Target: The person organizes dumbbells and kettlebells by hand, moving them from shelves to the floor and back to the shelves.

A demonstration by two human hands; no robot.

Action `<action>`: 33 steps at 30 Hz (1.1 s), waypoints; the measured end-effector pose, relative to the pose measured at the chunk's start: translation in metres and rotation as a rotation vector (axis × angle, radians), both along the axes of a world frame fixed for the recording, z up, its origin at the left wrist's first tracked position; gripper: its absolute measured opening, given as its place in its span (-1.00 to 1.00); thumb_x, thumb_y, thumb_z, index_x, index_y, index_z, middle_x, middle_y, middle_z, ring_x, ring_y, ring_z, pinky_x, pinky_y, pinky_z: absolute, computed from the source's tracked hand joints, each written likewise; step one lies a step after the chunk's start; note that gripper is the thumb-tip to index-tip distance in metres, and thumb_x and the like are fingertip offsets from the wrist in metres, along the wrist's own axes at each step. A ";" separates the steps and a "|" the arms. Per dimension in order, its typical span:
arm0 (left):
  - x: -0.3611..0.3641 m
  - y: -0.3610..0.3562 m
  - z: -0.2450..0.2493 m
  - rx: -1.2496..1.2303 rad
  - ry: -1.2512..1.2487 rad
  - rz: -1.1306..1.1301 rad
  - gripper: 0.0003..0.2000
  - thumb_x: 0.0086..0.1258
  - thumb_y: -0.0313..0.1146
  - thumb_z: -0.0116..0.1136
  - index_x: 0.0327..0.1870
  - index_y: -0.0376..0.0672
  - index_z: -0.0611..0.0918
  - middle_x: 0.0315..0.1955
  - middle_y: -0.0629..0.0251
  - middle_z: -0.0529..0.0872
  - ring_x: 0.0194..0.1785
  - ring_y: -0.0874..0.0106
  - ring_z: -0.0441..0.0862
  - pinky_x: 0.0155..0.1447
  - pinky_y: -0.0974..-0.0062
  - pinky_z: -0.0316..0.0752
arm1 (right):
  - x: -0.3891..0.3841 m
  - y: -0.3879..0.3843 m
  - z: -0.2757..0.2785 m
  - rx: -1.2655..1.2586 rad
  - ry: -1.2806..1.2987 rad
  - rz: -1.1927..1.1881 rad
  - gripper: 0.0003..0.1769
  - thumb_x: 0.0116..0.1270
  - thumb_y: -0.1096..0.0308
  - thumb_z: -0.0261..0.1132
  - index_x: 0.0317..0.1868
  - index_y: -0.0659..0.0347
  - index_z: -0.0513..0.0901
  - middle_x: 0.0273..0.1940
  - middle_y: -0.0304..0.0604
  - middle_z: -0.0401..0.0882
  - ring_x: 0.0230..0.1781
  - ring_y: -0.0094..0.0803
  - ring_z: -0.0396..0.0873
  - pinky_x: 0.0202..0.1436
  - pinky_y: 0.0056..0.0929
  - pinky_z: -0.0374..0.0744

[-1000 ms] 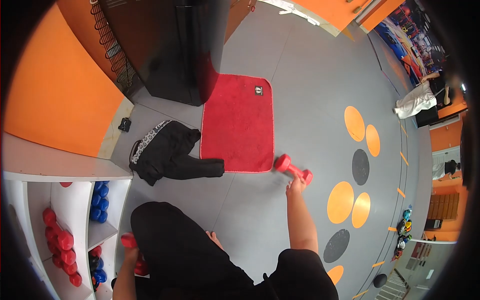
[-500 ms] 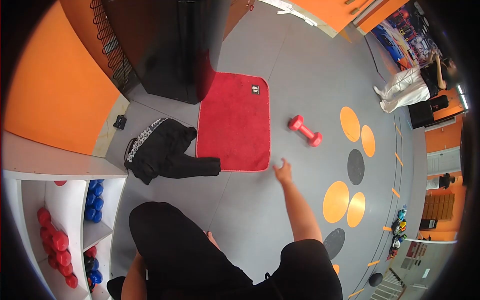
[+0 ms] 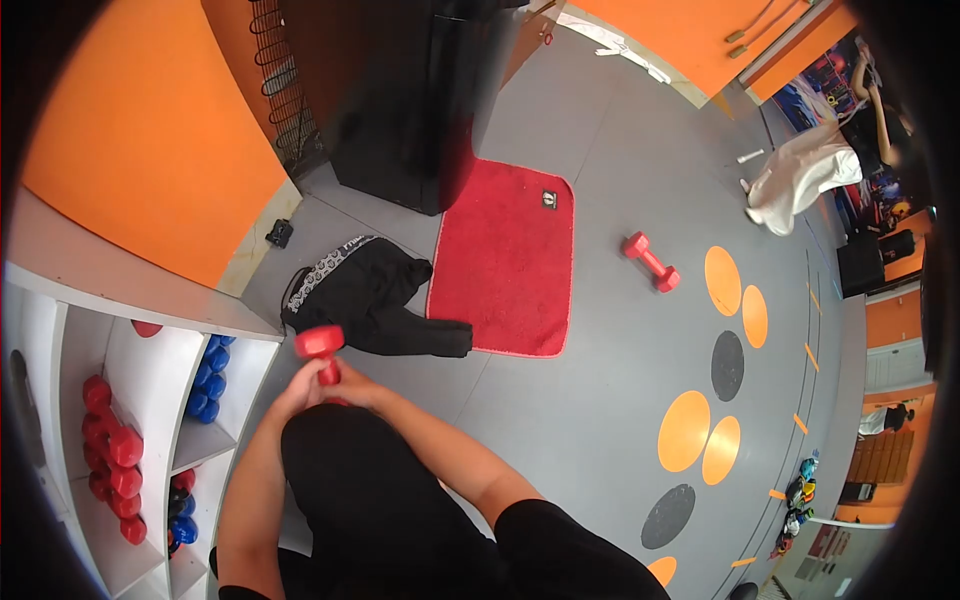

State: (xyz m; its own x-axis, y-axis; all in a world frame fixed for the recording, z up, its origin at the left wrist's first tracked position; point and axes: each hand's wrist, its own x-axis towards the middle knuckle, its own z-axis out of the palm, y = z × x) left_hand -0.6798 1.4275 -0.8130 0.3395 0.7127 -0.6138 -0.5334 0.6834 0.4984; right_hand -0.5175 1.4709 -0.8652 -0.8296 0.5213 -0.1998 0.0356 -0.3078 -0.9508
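Above my raised knee, a red dumbbell (image 3: 319, 342) is held with one hexagonal head upward; its lower end is mostly hidden by the hands and leg. My left hand (image 3: 298, 388) is closed around its handle from the left. From the other side my right hand (image 3: 352, 386) also closes on the handle, beside the left one. A second red dumbbell (image 3: 651, 263) lies on the grey floor to the right of a red mat (image 3: 505, 260). Just beyond the hands is a crumpled black garment (image 3: 370, 295) with a patterned waistband, partly over the mat's edge.
At left a white shelf (image 3: 145, 375) holds red dumbbells (image 3: 122, 450) and blue dumbbells (image 3: 207, 385). A tall black object (image 3: 400, 110) stands behind the mat. Orange and dark floor dots (image 3: 684, 430) lie to the right. Another person in white trousers (image 3: 805, 175) is at far right.
My right hand has come from over the floor back to my knee. A red dumbbell and my left hand, previously hidden behind the leg, now show there. The view has shifted.
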 end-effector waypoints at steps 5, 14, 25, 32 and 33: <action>0.018 0.020 0.115 0.298 0.471 -0.384 -0.45 0.65 -0.11 -0.03 0.56 -0.17 0.35 0.51 0.09 0.39 0.61 0.27 0.25 0.62 0.33 0.11 | 0.086 0.046 0.033 -0.462 -0.118 -0.341 -0.51 0.27 0.38 0.43 0.15 0.11 0.43 -0.22 -0.22 0.61 -0.38 -0.41 0.66 -0.28 -0.36 0.69; -0.148 -0.313 0.143 -0.237 1.189 -0.168 -0.64 0.46 -0.40 0.22 0.24 -0.24 0.59 0.08 0.25 0.66 0.10 0.46 0.63 0.20 0.49 0.49 | 0.351 0.134 -0.031 -0.106 -0.507 -1.215 -0.57 0.19 0.45 0.36 0.08 0.20 0.47 -0.13 -0.13 0.60 -0.22 -0.34 0.61 -0.15 -0.23 0.67; -0.105 -0.306 0.213 -0.580 1.534 -0.449 -0.80 0.32 -0.45 0.23 -0.07 -0.27 0.64 -0.12 0.06 0.63 0.00 0.19 0.63 0.14 0.28 0.51 | 0.510 0.209 -0.060 0.433 -1.583 -0.775 -0.38 0.33 0.13 0.45 0.24 0.25 0.39 0.10 0.14 0.67 0.11 0.15 0.66 0.14 0.02 0.62; -0.062 -0.255 0.214 -0.680 1.481 -0.136 -0.70 0.43 -0.29 0.23 0.11 -0.21 0.62 0.08 0.06 0.54 0.11 0.19 0.61 0.24 0.28 0.51 | 0.495 0.215 -0.054 0.371 -1.592 -0.704 -0.27 0.46 0.20 0.31 0.51 0.24 0.22 0.42 0.17 0.41 0.42 0.14 0.42 0.44 0.00 0.43; -0.079 -0.296 0.180 -0.564 1.434 -0.153 -0.70 0.43 -0.30 0.24 0.11 -0.20 0.61 0.10 0.09 0.53 0.09 0.22 0.62 0.22 0.29 0.52 | 0.483 0.218 -0.040 0.252 -1.636 -0.715 -0.19 0.45 0.21 0.34 0.56 0.23 0.14 0.47 0.16 0.36 0.47 0.11 0.37 0.49 -0.06 0.40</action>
